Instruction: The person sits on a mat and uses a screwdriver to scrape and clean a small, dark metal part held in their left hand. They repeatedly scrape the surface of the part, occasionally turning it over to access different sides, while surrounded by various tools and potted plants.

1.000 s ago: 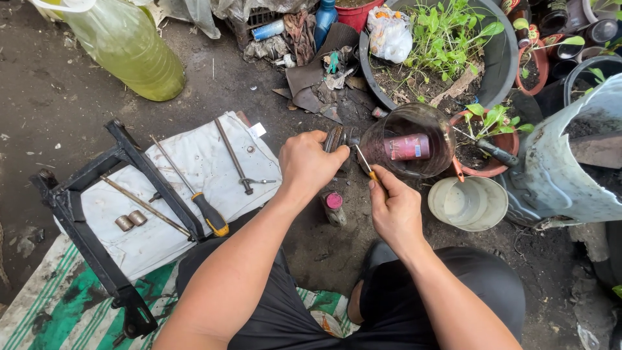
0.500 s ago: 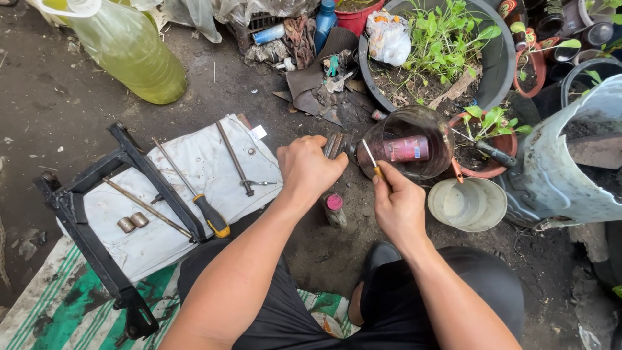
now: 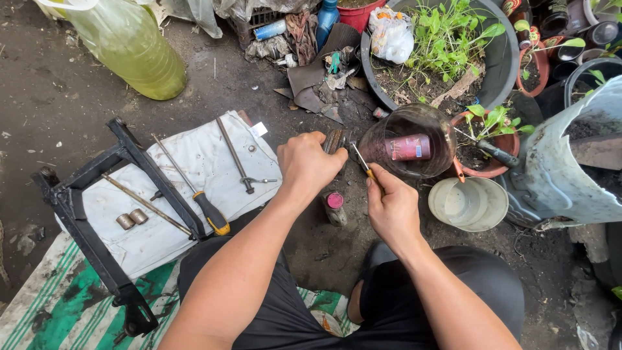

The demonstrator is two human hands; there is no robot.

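1. In the head view, the left hand (image 3: 307, 163) was clamped over a dark, round metal part (image 3: 334, 139), fingers curled across its top so that only its ribbed edge showed past the knuckles. The right hand (image 3: 391, 206) was pinched shut on a thin tool with a yellow grip (image 3: 360, 162), and its pale tip met the right side of the part.
2. The part sat on the dirt floor (image 3: 78, 97) near the middle of the scene, just left of a clear round container (image 3: 409, 139) with a red can lying inside, and just beyond a small pink-capped bottle (image 3: 334, 207).
3. The step in hand looked to be cleaning or picking at the part's edge with the tool. The next stroke would seemingly call for the left hand to hold the part firm while the tip worked along the ribs without slipping toward the fingers.
4. Both forearms reached forward from the crouched body, the left elbow out to the left with the wrist bent down over the part, the right wrist straight with the thumb on top of the tool.
5. To the left lay a white cloth (image 3: 194, 162) bearing a yellow-handled screwdriver (image 3: 206, 212), long rods and two small metal sleeves (image 3: 131, 219), crossed by a black metal frame (image 3: 91, 220). A white bucket (image 3: 468, 204) stood to the right.
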